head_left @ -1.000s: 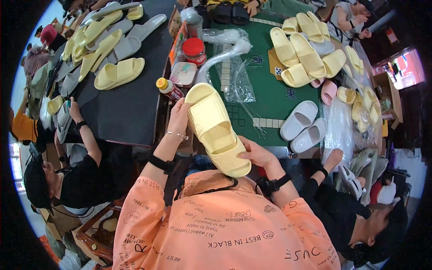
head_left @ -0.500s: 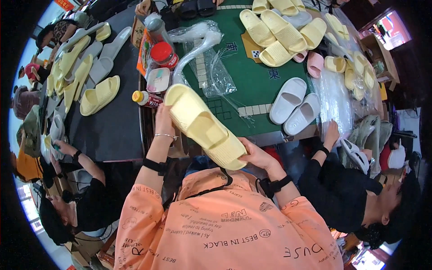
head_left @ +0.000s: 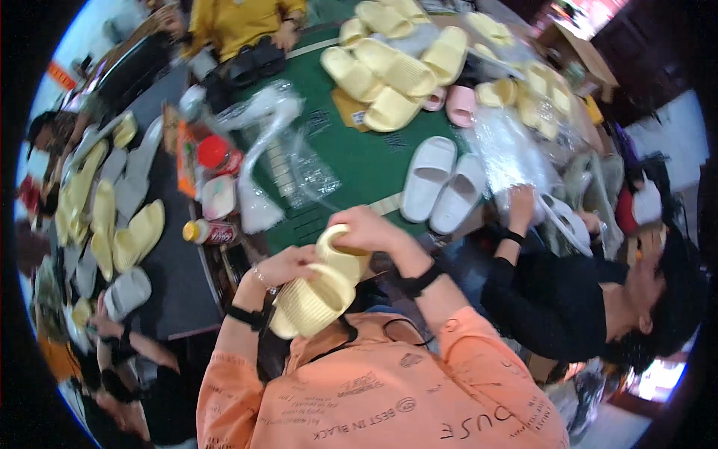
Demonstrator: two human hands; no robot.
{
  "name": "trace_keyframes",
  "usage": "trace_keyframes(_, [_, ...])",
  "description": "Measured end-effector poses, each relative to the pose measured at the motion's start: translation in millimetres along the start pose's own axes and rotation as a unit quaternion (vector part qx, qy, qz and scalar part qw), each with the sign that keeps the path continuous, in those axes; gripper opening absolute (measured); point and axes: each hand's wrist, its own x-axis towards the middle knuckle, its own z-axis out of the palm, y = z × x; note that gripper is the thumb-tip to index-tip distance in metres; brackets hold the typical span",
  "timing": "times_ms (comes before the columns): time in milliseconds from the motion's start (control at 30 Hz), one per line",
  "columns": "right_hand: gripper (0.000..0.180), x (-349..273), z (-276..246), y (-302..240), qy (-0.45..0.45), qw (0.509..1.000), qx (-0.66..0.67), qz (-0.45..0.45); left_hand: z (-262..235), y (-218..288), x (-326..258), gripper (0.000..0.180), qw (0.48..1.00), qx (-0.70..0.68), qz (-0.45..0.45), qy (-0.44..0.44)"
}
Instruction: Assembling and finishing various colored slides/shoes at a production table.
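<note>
In front of my chest is a pale yellow slide slipper (head_left: 318, 301), tilted, with its ribbed strap toward me. My right hand (head_left: 366, 229) is closed on its far end. On its left side, by the strap opening, my left hand (head_left: 288, 266) grips the edge; some fingers are hidden. Beyond my hands, a pair of light grey slippers (head_left: 430, 179) lies at the edge of the green table mat (head_left: 366, 166). A clear plastic bag (head_left: 288, 150) is spread on the mat.
A pile of yellow slippers (head_left: 393, 67) lies farther back, beside a pink slipper (head_left: 461, 105). A red-lidded jar (head_left: 217, 153) and a yellow-capped bottle (head_left: 209, 231) stand left. More slippers cover the dark table (head_left: 176, 288). A co-worker's hand (head_left: 521, 206) touches plastic bags at right.
The slipper has been turned round and drawn closer to me. My right hand has moved up to its far end, my left hand lower. The view has shifted, and a person in yellow shows at the back.
</note>
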Motion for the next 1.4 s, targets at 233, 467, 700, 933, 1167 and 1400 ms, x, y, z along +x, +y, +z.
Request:
trace_keyframes(233, [0.028,0.4,13.4,37.4,-0.032,0.993,0.108,0.046,10.3,-18.0,8.4,0.026,0.994,-0.075,-0.075,0.019])
trace_keyframes(467, [0.022,12.5,26.9,126.4,0.313,0.937,-0.042,0.151,1.2,-45.5,-11.2,0.030,0.940,-0.279,-0.140,0.136])
trace_keyframes(700, [0.008,46.6,74.4,146.6,0.243,0.919,-0.261,0.170,6.4,-29.6,-2.3,0.041,0.915,-0.309,-0.100,0.239])
trace_keyframes(933, [0.011,0.6,33.6,155.8,0.291,0.904,-0.105,0.296,-10.6,-49.4,39.2,0.042,0.905,-0.356,-0.092,0.213])
trace_keyframes(1167, [0.013,-28.8,22.4,173.1,0.341,0.881,-0.129,0.302,-30.7,-57.9,96.0,0.035,0.871,-0.436,-0.064,0.217])
trace_keyframes(1400, [0.019,-59.9,19.7,162.2,0.350,0.905,-0.032,0.239,-57.6,-86.0,93.5,0.030,0.864,-0.405,-0.057,0.293])
